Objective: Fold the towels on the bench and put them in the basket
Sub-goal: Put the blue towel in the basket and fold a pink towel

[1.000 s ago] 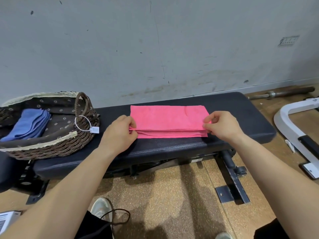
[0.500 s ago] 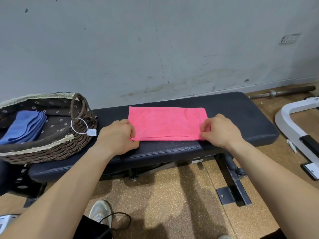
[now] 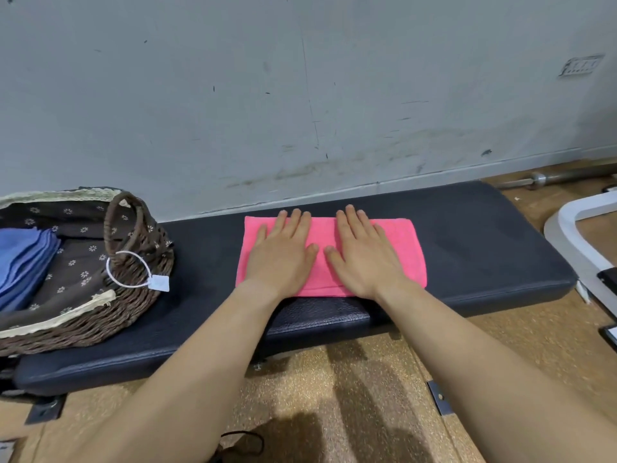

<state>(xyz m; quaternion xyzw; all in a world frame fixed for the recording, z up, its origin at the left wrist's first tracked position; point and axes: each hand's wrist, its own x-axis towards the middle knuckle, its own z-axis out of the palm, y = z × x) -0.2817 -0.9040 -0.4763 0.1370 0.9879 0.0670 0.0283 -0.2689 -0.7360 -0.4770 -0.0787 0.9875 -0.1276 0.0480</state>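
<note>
A folded pink towel (image 3: 405,248) lies flat on the dark padded bench (image 3: 484,248). My left hand (image 3: 283,255) presses on the towel's left half with straight fingers. Beside it my right hand (image 3: 360,255) lies flat on the middle of the towel, fingers spread toward the wall. A wicker basket (image 3: 127,302) with dark flowered lining stands on the bench's left end. Inside the basket rests a folded blue towel (image 3: 23,262).
A grey wall (image 3: 300,95) rises right behind the bench. A white tag (image 3: 159,283) on a loop hangs from the basket handle. A metal barbell (image 3: 551,177) lies on the floor at the right, near a white frame (image 3: 574,228).
Both hands let go of the towel's side edges and moved inward onto its top, now lying flat. The towel's layers have settled flat on the bench.
</note>
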